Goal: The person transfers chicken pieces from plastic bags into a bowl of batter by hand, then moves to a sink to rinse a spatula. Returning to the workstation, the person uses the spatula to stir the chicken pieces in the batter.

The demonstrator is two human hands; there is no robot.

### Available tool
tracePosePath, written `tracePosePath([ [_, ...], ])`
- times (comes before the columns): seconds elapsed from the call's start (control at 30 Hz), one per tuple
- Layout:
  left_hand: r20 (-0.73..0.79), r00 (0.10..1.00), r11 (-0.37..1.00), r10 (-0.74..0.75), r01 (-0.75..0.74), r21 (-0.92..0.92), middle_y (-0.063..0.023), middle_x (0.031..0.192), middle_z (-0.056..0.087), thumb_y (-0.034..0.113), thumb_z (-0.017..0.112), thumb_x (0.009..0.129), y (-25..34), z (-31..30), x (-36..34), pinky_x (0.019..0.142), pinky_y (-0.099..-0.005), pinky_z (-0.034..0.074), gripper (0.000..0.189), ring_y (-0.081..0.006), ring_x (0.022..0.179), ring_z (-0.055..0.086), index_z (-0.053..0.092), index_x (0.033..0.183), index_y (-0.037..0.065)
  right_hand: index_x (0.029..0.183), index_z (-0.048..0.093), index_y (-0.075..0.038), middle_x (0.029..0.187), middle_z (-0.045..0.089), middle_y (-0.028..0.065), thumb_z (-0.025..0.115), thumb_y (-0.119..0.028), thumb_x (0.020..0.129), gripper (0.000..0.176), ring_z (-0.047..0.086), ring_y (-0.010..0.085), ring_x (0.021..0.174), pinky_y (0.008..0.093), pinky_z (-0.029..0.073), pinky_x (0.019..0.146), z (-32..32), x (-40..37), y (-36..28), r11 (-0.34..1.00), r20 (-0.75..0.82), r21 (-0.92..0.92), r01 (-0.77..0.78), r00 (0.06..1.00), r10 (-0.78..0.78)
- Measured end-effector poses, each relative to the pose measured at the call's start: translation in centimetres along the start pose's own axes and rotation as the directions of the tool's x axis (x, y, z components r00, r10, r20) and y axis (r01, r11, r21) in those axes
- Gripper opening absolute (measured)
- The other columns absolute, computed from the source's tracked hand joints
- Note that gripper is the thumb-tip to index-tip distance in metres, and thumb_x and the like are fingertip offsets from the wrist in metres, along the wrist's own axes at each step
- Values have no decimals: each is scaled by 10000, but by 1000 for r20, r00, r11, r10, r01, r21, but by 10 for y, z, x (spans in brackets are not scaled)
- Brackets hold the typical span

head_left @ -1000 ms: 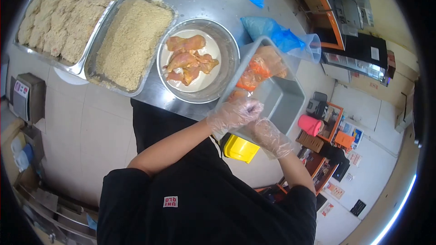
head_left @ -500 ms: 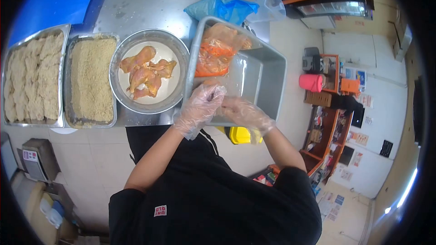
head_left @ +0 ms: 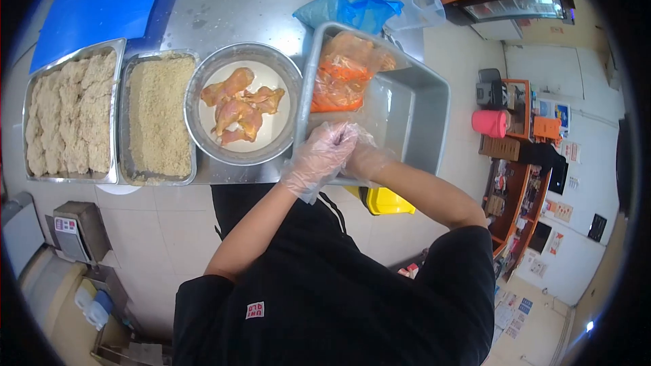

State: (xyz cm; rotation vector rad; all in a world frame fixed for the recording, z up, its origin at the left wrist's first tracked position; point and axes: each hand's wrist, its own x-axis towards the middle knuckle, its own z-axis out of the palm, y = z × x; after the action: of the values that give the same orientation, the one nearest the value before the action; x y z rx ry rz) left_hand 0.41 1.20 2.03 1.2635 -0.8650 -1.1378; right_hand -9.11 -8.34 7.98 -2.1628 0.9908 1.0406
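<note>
Both hands wear clear plastic gloves and meet over the near left part of a grey tub (head_left: 442,115). My left hand (head_left: 325,152) is closed, its fingers pressed together against the other hand. Partly behind it, my right hand (head_left: 366,156) has its fingers mostly hidden. What lies between them, if anything, is too small to make out. Inside the tub, just beyond the hands, is a clear bag of orange marinated meat (head_left: 339,85). Left of the tub stands a round metal bowl (head_left: 194,112) with raw chicken pieces (head_left: 241,112) in white liquid.
Left of the bowl are a tray of crumbs (head_left: 161,115) and a tray of coated pieces (head_left: 71,115). Behind them lies a blue board (head_left: 102,7). A blue plastic bag (head_left: 349,12) and a clear jug (head_left: 415,7) sit beyond the tub. Something yellow (head_left: 388,201) is below the table edge.
My hands have come closer together, the right one now partly behind the left. The whole view has shifted, so the containers appear farther right.
</note>
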Motion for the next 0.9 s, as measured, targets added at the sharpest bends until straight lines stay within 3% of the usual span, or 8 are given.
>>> tracePosePath([
  [0.03,-13,999,999,30,-31,-44,54,777,496,192,566,1028,-8,3,3,656,-262,447,185,-50,732,460,606,931,40,1298,589,-78,1273,638,180,712,-326,856,522,611,371,1166,439,471,1007,0,1,1,999,-43,-35,10,999,-12],
  [0.1,-53,995,988,83,-89,-128,55,770,487,205,554,1035,-33,11,8,645,-267,439,191,-47,724,451,601,926,55,1280,588,-72,1244,647,183,713,-316,854,507,621,386,1136,444,479,993,19,13,28,936,-205,-162,313,917,-342],
  [0.2,-10,997,922,-71,62,-381,59,742,470,220,546,1039,6,-5,0,628,-272,432,198,-48,700,445,593,915,72,1204,610,-46,1145,652,213,575,-148,916,308,632,393,1056,479,498,911,-33,-45,-2,924,-150,-233,302,928,-341],
  [0.5,-49,991,958,-126,109,-265,55,739,476,273,545,1035,11,-3,0,596,-266,435,237,-50,672,464,592,913,74,1075,657,-76,993,689,154,687,-80,836,241,661,343,974,401,518,861,-118,-139,-46,917,-498,-117,381,777,-386],
  [0.6,-19,989,943,-146,133,-304,25,764,539,265,537,1032,-7,4,0,638,-303,467,241,-78,697,501,610,929,59,1072,657,-90,1005,692,138,695,-115,844,233,666,325,978,408,521,863,-128,-129,-77,864,-507,-216,455,703,-498],
  [0.7,-160,987,991,-34,12,-135,-11,787,576,279,541,1021,-13,8,-5,690,-337,477,262,-102,728,513,603,929,41,1087,653,-72,1023,686,141,692,-133,847,251,663,335,983,404,517,878,-134,-101,-113,847,-399,-246,472,747,-532],
  [0.8,-157,988,999,18,-25,-43,-111,741,556,351,522,1003,-2,2,-1,693,-390,458,333,-238,708,545,546,880,43,1123,650,-69,1047,685,162,675,-166,863,279,659,355,997,402,505,913,-128,-50,-135,809,-278,-152,568,761,-587],
  [0.9,-63,997,996,-55,50,-71,-83,816,589,308,559,997,3,-5,-3,746,-342,472,288,-176,781,557,612,938,30,1102,668,-56,1023,697,176,634,-186,889,252,661,365,998,411,500,897,-114,-28,-128,713,-446,-424,558,557,-701],
])
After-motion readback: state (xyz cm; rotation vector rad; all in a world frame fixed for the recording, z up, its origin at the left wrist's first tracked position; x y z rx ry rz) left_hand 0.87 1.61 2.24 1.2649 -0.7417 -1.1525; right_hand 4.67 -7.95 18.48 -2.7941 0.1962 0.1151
